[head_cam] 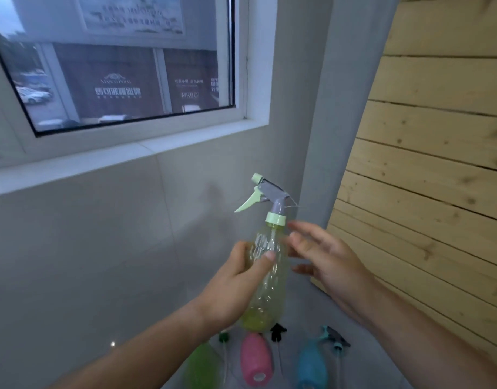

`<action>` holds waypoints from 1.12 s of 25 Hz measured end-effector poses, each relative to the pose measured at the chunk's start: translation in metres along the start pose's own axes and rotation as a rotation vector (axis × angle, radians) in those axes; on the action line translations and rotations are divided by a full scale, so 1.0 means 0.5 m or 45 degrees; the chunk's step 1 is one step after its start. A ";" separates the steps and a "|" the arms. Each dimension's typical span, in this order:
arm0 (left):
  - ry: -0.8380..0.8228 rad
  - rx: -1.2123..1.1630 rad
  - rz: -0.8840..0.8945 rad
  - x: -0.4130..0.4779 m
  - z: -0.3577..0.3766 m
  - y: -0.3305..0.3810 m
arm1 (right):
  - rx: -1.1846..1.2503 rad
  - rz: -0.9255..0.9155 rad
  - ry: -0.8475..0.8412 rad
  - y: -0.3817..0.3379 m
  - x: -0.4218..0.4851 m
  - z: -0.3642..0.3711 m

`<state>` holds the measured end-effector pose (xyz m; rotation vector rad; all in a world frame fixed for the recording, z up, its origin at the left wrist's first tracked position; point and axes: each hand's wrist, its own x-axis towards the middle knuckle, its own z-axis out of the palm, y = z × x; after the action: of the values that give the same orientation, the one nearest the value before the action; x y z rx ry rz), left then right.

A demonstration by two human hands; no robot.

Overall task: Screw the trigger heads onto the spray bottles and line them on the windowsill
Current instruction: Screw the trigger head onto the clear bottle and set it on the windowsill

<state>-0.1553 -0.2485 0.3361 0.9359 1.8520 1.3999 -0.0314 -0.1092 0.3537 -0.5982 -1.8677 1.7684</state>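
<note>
Translucent yellow bottle (265,279) (dimpled), grey-and-mint trigger head (265,196) on.

We hold a bottle (267,276) upright in our left hand (233,287), its trigger head (265,196) on top, nozzle pointing left. Our right hand (323,259) hovers just to its right. The windowsill (124,155) lies above and to the left. Below, three bottles (254,357) lie side by side, loose trigger heads (335,336) between them.
</note>
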 end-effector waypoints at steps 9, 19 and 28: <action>0.230 -0.214 0.287 0.203 -0.151 0.161 | -0.214 -0.280 -0.039 -0.123 0.212 0.076; 0.375 -0.131 0.283 0.523 -0.328 0.342 | -0.326 -0.405 0.110 -0.282 0.609 0.101; 0.518 -0.170 0.188 0.630 -0.347 0.283 | -0.302 -0.337 0.157 -0.223 0.733 0.113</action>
<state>-0.4473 -0.0513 0.4948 0.7745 1.9742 1.8935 -0.3504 0.0680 0.4828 -0.5046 -1.9819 1.3251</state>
